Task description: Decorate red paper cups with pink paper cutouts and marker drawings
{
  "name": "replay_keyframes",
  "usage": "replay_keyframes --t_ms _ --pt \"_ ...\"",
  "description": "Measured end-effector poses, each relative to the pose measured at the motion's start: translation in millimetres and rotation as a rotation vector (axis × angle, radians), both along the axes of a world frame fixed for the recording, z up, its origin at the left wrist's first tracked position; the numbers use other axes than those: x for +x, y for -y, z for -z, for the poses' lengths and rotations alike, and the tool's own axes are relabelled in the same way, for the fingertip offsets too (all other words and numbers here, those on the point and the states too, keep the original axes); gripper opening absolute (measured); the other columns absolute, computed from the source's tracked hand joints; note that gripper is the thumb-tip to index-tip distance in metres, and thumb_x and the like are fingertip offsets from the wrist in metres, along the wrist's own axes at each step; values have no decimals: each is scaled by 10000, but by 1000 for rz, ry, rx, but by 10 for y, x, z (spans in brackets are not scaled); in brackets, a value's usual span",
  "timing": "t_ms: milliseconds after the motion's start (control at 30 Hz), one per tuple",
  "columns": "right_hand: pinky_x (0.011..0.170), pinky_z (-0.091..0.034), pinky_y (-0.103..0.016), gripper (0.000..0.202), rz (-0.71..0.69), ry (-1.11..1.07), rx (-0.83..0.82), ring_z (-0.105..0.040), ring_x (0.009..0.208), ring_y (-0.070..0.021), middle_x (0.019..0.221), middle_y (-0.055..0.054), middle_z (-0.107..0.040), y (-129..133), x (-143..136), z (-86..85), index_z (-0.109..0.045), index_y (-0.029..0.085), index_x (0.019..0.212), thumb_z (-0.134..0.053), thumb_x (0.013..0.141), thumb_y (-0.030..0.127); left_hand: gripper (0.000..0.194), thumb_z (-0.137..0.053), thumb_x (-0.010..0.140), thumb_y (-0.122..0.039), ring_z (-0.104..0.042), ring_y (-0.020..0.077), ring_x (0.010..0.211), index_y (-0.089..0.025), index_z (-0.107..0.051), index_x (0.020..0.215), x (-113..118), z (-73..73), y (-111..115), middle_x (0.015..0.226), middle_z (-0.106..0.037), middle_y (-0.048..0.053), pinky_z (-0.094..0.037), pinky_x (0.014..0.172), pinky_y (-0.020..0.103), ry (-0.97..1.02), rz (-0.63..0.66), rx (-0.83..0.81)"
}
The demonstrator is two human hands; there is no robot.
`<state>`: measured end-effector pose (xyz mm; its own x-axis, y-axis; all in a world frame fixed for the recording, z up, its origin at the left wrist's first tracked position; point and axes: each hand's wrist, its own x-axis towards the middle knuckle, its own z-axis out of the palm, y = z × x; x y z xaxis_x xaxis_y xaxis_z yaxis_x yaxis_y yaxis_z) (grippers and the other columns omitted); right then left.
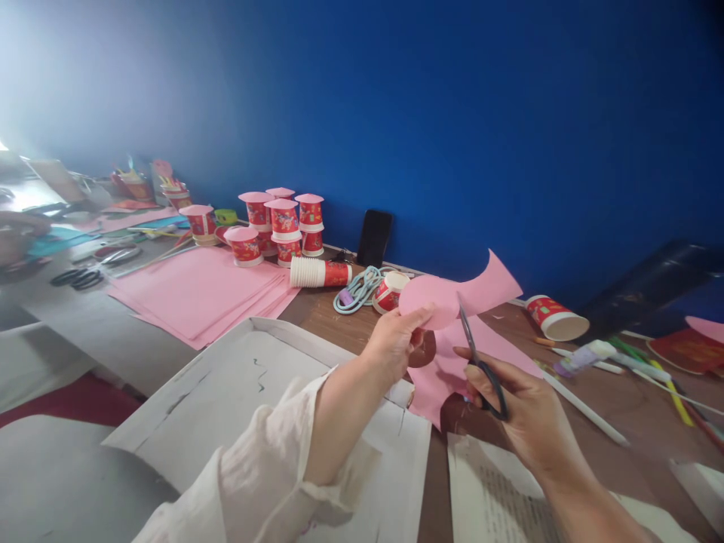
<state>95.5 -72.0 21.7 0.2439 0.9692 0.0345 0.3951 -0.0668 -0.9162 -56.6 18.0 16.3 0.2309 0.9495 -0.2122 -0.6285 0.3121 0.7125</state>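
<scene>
My left hand [399, 339] pinches the lower left edge of a pink paper piece [431, 296], rounded at the left with a curved strip rising to a point at the right. My right hand [512, 396] is closed on black-handled scissors [470, 339], their blades pointing up at the paper's lower edge between the rounded part and the strip. Beneath both hands, a pink paper scrap [446, 358] with curved cut-outs lies on the brown table [599, 407].
Pink sheets [197, 290] lie at left, before red cups topped with pink discs [283, 219]. A cup stack [320, 272], a blue cord [362, 289] and a phone [374, 237] are by the wall. Pens and a glue stick [585, 358] lie right. Another person's hand [19, 237] shows far left.
</scene>
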Motion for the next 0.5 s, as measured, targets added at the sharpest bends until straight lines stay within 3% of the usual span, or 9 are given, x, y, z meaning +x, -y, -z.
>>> replay_keyframes --t_ms 233,500 --pt "486 -465 -245 595 -29 -15 -55 -539 516 -143 560 4 -601 -6 -9 18 -737 177 1152 -726 709 572 298 -819 642 -353 -407 52 499 -117 -675 752 -12 1 27 578 -545 -26 -328 525 222 -238 -12 48" --pt "572 -498 -256 569 -17 -13 -32 -575 576 -155 586 -2 -610 -3 32 3 -755 186 1111 -730 699 579 265 -817 649 -347 -471 83 520 -140 -660 700 -54 -55 72 586 -574 -13 -403 589 248 -319 46 85"
